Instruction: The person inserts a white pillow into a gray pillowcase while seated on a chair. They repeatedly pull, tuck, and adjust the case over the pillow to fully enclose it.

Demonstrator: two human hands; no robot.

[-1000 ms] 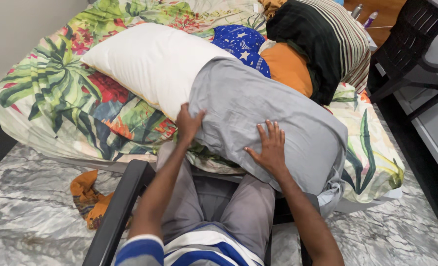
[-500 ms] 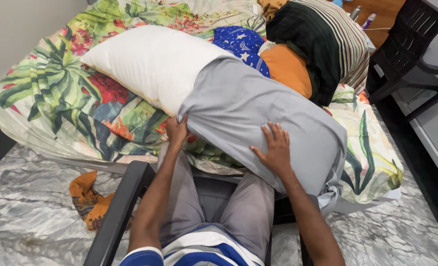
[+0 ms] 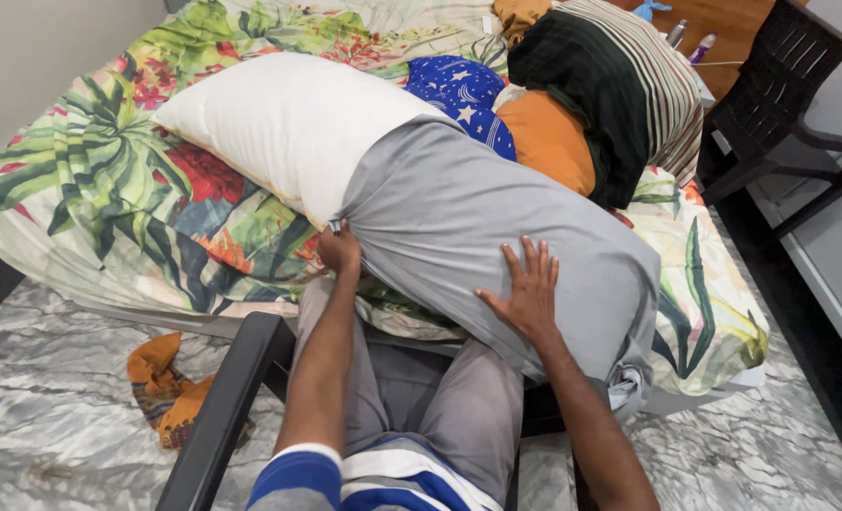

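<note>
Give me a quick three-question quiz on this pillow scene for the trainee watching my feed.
1. True or false: the grey pillowcase already covers the whole white pillow.
2. Which hand grips the open edge of the pillowcase? A) left hand B) right hand C) neither
3. Fill in: the right hand lies flat, fingers spread, on the ____ part of the pillow.

Key
1. False: the far end of the pillow lies bare on the leaf-print bedsheet.
2. A: the left hand pinches the hem where grey meets white.
3. Covered: it presses on the grey cloth near the closed end.
</note>
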